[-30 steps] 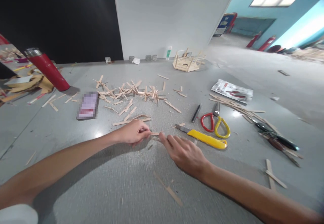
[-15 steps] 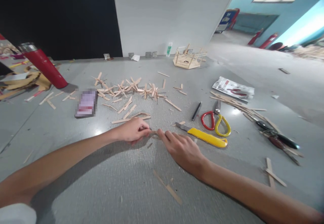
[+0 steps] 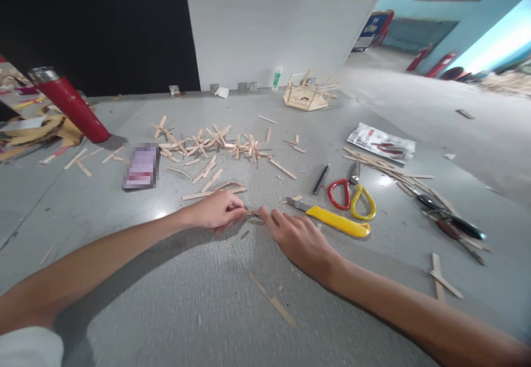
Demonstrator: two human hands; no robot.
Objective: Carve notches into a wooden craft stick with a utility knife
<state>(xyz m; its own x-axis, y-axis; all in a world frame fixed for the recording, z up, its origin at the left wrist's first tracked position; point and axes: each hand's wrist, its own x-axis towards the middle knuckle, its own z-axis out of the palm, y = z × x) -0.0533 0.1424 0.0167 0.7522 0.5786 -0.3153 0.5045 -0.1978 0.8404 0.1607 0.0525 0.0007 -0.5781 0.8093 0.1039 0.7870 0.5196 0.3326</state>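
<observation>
Left hand [image 3: 218, 210] and right hand [image 3: 305, 242] pinch a thin stick [image 3: 252, 212], yellow cutter [image 3: 338, 221] beside the right, scattered sticks [image 3: 251, 146] beyond.

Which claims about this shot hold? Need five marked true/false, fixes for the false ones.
1. The left hand and right hand hold a thin wooden strip between them. True.
2. The utility knife has its blade retracted. False: it sticks out.
3. The scissors have one red and one yellow handle loop. True.
4. The red flask lies at picture right. False: it is at picture left.
5. Both sleeves reach the wrists. False: the forearms are bare.
</observation>
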